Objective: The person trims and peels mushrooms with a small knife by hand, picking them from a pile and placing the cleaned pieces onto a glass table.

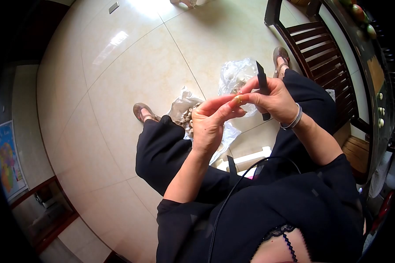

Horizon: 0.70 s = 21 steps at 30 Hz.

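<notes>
My left hand (210,125) is closed, thumb and fingertips pinched together in front of me. It meets the fingertips of my right hand (274,100) at a small yellowish piece, too small and covered to name. In my right hand is also a flat black knife-like tool (261,79) with a slanted tip pointing away from me. Below my left hand, a white plastic bag (180,101) lies spread on the floor with several small brownish, roundish pieces (188,117) on it. Beyond my fingers stands a clear plastic bag (235,70) with pale pieces, partly hidden.
My feet rest on the tiled floor (123,92), either side of the bags. A dark slatted wooden chair (318,48) and a dark table (360,52) stand at the right. A white tray-like object (250,157) lies between my legs. A black cable (224,204) crosses my lap.
</notes>
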Tool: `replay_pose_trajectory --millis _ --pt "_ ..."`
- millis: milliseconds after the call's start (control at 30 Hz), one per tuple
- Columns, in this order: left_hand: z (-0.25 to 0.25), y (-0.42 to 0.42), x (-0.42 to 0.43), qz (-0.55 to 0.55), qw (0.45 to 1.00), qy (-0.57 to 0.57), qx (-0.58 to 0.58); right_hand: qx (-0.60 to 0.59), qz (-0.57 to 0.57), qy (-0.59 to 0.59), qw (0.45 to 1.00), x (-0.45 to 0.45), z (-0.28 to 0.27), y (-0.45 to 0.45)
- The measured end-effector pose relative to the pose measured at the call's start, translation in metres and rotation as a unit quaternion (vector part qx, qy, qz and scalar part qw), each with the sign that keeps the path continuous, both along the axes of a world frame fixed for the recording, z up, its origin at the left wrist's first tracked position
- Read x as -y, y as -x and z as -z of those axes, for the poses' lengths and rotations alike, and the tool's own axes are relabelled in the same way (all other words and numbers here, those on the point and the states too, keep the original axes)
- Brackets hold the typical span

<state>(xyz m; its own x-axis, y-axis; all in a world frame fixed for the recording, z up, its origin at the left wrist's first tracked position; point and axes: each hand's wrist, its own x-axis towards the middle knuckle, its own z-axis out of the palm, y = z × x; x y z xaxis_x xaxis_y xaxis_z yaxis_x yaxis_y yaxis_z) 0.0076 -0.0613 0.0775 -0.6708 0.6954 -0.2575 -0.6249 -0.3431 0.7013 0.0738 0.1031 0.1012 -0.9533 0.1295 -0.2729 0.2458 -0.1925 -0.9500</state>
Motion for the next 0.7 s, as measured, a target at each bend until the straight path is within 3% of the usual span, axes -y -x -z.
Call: replay_pose_trajectory --millis 200,700 --pt "0.0010 0.0005 0.0007 -0.018 0.999 -0.030 0.005 0.019 0.021 0.009 1.000 0.0020 -0.0003 0.0013" --pt "-0.0042 0.0003 -0.0005 0.002 0.999 0.019 -0.035 0.000 0.021 0.050 0.999 0.0013 0.0004 0.0000"
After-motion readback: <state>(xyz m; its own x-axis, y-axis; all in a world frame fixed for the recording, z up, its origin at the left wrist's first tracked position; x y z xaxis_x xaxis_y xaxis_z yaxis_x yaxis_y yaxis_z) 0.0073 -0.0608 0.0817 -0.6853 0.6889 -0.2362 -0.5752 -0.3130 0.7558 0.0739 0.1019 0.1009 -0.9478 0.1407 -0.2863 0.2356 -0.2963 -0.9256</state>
